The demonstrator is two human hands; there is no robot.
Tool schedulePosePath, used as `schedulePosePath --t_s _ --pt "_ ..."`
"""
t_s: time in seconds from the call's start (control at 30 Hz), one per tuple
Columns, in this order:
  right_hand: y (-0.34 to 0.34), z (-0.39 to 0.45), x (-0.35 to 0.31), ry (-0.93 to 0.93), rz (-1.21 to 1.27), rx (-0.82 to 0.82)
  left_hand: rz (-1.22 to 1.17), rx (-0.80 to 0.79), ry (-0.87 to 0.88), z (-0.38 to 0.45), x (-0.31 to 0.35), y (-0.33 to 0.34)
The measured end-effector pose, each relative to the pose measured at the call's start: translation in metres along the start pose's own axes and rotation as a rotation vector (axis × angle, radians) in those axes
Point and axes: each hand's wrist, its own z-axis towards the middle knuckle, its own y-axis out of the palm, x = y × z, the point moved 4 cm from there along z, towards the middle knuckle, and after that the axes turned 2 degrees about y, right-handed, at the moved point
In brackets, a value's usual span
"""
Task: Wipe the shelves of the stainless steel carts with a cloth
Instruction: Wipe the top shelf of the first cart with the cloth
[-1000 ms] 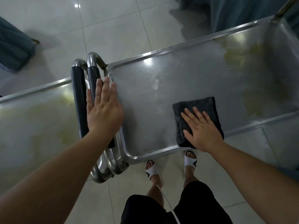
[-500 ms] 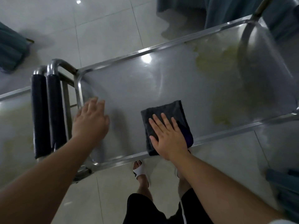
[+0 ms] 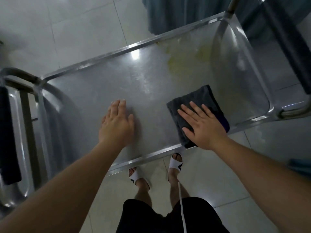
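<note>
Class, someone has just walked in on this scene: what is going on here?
A person is wiping the top shelf of a stainless steel cart. The right hand presses flat on a folded dark grey cloth near the shelf's near edge. The left hand rests open on the bare metal beside it. A yellowish stain towards the far corner is not yet wiped.

dark grey cloth (image 3: 193, 105) (yellowish-stained shelf (image 3: 181, 64))

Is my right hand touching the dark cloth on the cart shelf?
Touching: the head view shows the right hand lying flat on the dark cloth, fingers spread over it.
</note>
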Motion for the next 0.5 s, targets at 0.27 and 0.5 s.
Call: schedulePosePath --t_s 0.27,0.5 --pt "-0.016 -0.022 0.112 0.184 0.013 0.010 -0.035 0.036 -0.011 0.022 0.006 0.022" --pt "-0.028 -0.026 0.170 0.462 0.105 0.029 0.017 0.142 -0.047 0.034 0.007 0.040"
